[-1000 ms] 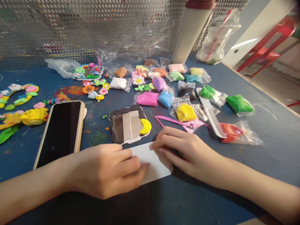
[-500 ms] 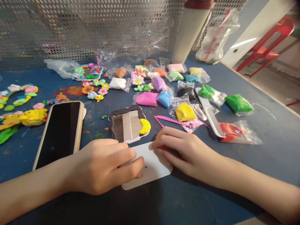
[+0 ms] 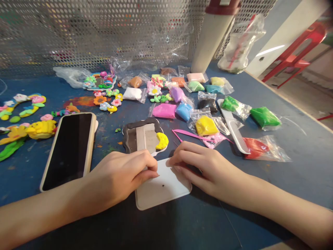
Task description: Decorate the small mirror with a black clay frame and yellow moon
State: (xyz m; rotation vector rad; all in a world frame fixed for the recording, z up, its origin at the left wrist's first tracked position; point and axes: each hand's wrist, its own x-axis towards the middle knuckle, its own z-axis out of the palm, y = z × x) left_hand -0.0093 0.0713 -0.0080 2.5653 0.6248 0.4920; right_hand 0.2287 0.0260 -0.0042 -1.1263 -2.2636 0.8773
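Observation:
My left hand [image 3: 117, 182] sits at the top edge of a white plastic board [image 3: 163, 192], its fingers curled together there. I cannot tell whether they pinch anything. My right hand [image 3: 205, 170] lies on the board's upper right corner, fingers together. Just beyond the board is a dark brown clay plaque [image 3: 130, 140] with a beige strip [image 3: 145, 137] across it and a yellow clay crescent [image 3: 162, 141] at its edge. A black phone in a beige case [image 3: 69, 151] lies left of my left hand.
Several bagged lumps of coloured clay [image 3: 164, 111] cover the blue table [image 3: 293, 173], with a white comb [image 3: 232, 126] and a pink plastic tool [image 3: 187, 134] among them. Clay flowers [image 3: 31, 128] lie at the left. A white tube [image 3: 212, 38] and perforated metal mesh [image 3: 78, 34] stand behind; the table edge runs along the right.
My left hand has moved up and away from the board's middle, uncovering more of the board. The fingers now curl at its top edge. My right hand has barely moved.

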